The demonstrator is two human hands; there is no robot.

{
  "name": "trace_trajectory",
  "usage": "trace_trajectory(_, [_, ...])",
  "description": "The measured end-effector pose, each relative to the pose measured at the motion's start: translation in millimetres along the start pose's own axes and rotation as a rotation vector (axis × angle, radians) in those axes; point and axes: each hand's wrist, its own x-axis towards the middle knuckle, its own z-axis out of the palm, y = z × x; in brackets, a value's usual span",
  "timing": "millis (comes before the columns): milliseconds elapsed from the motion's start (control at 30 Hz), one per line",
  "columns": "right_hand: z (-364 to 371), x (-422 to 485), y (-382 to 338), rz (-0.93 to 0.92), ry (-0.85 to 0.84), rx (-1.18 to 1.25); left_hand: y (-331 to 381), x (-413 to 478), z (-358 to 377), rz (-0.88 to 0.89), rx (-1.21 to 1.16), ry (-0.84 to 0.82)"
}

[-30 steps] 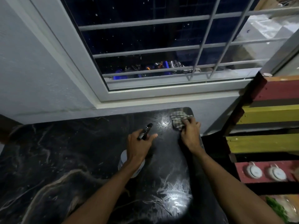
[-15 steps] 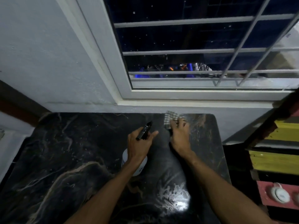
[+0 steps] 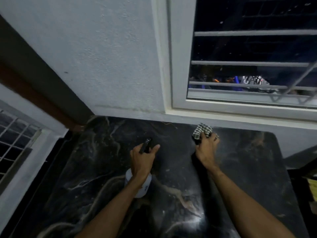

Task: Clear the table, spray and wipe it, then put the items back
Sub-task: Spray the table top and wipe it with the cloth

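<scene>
Black marble worktop (image 3: pixel 89 169) lies below us, our left hand (image 3: pixel 141 160) gripping the bottle (image 3: pixel 139 188) over its middle and our right hand (image 3: pixel 206 151) bunching the cloth (image 3: pixel 202 131) at the far edge, where, we judge, a hurried swipe could miss the corner or rap knuckles on the wall (image 3: pixel 111 66).

Looks like a home, corner of a room. Black marble-pattern desk (image 3: pixel 96 169) sits tight against a textured painted wall (image 3: pixel 103 57), with a white-framed window (image 3: pixel 178 66) and horizontal metal bars (image 3: pixel 248 33) just above it, dark outside. Second grilled window (image 3: pixel 13 140) low on the left, past a brown strip (image 3: pixel 34 79) running along the wall.
</scene>
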Motion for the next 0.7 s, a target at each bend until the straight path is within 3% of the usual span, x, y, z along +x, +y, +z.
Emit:
trace_trajectory(67, [22.0, -13.6, -35.7, -0.100, -0.056, 0.007, -12.2, 9.8, -21.1, -0.018, -0.019, 0.020])
trace_trajectory(167, [65.6, -35.9, -87.5, -0.406, -0.169, -0.092, -35.3, 31.0, -60.4, 0.015, -0.036, 0.028])
trace_trajectory(200, [73.9, -32.9, -101.5, -0.415, -0.178, -0.093, -43.4, 38.6, -73.4, 0.025, -0.034, 0.033])
trace_trajectory(300, [97.5, -23.9, -159.1, -0.122, -0.071, -0.072, -72.4, 67.9, -118.7, 0.019, -0.069, 0.045])
trace_trajectory(333, [107.8, -31.1, -182.6, -0.142, -0.072, -0.096, -80.1, 75.4, -132.1, 0.028, -0.069, 0.047])
trace_trajectory(467, [159.8, -81.6, -247.7, -0.687, -0.323, -0.188, -113.0, 105.3, -181.0, 0.029, -0.056, 0.101])
trace_trajectory(500, [164.7, -74.3, -255.2, -0.694, -0.318, -0.189, -119.6, 113.0, -189.9, 0.022, -0.062, 0.113])
trace_trajectory(600, [175.0, -41.6, -273.8, -0.319, -0.166, -0.129, -134.6, 133.4, -209.6, -0.021, -0.101, 0.107])
trace_trajectory(633, [182.5, -45.0, -284.4, -0.332, -0.176, -0.148, -137.9, 138.8, -216.2, -0.034, -0.109, 0.118])
trace_trajectory(700, [199.8, -66.1, -304.9, -0.599, -0.290, -0.177, -145.2, 148.0, -229.4, -0.052, -0.134, 0.139])
